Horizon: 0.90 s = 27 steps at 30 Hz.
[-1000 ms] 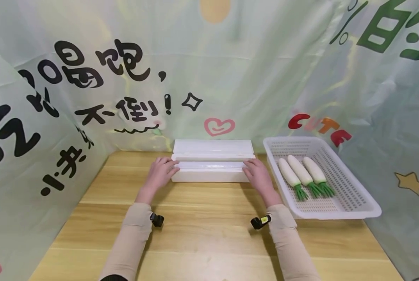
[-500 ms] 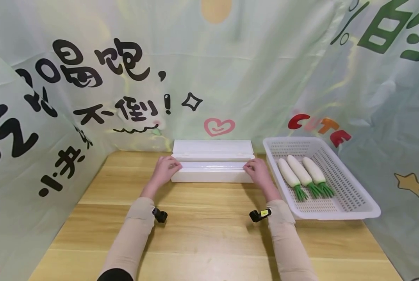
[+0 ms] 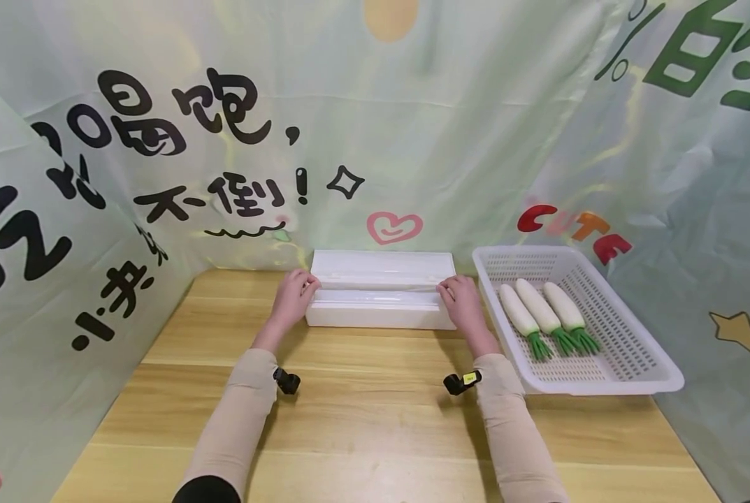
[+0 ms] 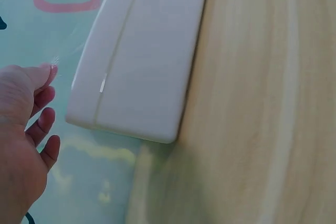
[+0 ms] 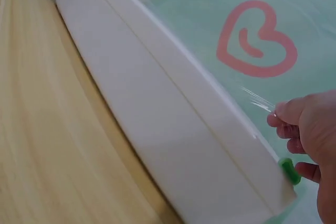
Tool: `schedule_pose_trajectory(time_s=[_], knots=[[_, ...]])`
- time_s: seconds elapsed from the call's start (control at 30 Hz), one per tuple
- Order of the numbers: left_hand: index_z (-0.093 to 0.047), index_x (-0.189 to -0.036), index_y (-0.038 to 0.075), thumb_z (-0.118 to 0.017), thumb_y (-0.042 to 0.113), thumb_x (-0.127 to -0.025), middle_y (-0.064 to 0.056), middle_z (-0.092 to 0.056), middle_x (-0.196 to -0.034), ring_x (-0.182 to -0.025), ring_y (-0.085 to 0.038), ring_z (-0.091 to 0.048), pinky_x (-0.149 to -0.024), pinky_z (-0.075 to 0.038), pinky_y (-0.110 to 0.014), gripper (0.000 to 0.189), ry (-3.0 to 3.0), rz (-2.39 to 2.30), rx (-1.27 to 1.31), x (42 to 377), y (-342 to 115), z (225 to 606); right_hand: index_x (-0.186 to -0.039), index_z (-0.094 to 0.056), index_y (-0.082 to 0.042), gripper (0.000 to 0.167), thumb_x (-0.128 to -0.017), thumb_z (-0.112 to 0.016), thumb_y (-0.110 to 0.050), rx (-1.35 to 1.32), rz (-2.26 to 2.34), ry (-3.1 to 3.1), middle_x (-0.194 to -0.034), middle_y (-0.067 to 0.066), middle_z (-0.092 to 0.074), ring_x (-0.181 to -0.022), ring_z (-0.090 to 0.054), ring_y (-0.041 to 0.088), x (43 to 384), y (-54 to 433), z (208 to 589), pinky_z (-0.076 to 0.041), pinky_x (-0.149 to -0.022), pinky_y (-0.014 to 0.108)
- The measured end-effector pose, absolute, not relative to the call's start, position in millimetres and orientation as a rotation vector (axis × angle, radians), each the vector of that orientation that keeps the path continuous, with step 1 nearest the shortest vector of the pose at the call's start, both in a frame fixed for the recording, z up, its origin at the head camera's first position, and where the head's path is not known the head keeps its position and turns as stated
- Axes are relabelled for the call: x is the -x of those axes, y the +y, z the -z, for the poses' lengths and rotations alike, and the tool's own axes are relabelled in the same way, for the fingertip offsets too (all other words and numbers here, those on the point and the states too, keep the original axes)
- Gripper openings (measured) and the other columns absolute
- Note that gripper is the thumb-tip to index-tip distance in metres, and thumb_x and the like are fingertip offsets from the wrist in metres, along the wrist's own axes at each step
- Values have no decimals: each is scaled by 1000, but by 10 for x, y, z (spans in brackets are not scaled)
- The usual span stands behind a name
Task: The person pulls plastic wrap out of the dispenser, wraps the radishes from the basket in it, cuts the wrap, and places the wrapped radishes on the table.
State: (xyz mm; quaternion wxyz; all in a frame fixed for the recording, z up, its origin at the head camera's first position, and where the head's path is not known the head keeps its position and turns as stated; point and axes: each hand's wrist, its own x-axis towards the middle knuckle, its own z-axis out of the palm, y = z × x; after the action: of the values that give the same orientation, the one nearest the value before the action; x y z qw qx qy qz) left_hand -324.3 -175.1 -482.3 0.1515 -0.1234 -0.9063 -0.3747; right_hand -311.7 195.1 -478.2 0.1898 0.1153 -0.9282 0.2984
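A long white cling film dispenser box (image 3: 381, 318) stands on the table against the back cloth, its lid (image 3: 384, 264) tipped up behind it. Across the opening lies a glossy strip of clear cling film (image 3: 379, 296). At the box's left end, my left hand (image 3: 295, 297) pinches the film between thumb and forefinger. My right hand (image 3: 461, 300) pinches the film's other corner at the right end. In the right wrist view, thin creases of cling film (image 5: 257, 100) run to the fingertips. The other fingers of both hands are loosely bent. The roll inside is hidden.
A white perforated plastic basket (image 3: 601, 386) stands right of the box, close to my right hand. Three white radishes (image 3: 518, 309) with green tops lie in it. The wooden table (image 3: 375, 419) stretches in front of the box. A printed cloth (image 3: 450, 154) encloses the back and sides.
Both hands have gone from resting fingers at the box's opening to pinching the film. They have since risen slightly and drawn back toward the lid. Basket and radishes stay put.
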Motion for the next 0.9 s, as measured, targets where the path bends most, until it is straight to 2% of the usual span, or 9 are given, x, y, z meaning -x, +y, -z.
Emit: schedule_pose_trajectory(time_s=[0.33,0.5,0.63,0.9], knots=[[-65,-100,0,-57,20,-99,-15,-58,-106,-105,-33,-51,-93,-42,-48,22,-2567,995,342,3272,-1754,4611,-94,-65,5,20,-98,-56,-12,-329,-831,-2530,-98,23,-63,-99,-53,40,3173,1893,4583,-41,-92,50],[-65,-101,-1,-58,18,-98,-15,-57,-102,-102,-33,-51,-91,-42,-49,21,-2556,959,338,3312,-1763,4501,-92,-65,7,20,-97,-56,-10,-359,-814,-2487,-95,24,-61,-97,-51,41,3206,1877,4454,-40,-89,52],[-64,-100,-1,-56,18,-98,-17,-57,-106,-105,-35,-51,-94,-42,-49,21,-2530,938,349,3344,-1767,4400,-93,-64,5,20,-98,-55,-12,-371,-768,-2478,-96,23,-61,-98,-51,40,3238,1875,4350,-40,-87,53],[-64,-102,-1,-56,19,-98,-18,-59,-116,-114,-37,-50,-99,-39,-51,21,-2484,881,360,3380,-1745,4164,-95,-65,6,23,-100,-52,-12,-418,-688,-2479,-96,23,-62,-99,-52,40,3287,1888,4126,-40,-95,53]])
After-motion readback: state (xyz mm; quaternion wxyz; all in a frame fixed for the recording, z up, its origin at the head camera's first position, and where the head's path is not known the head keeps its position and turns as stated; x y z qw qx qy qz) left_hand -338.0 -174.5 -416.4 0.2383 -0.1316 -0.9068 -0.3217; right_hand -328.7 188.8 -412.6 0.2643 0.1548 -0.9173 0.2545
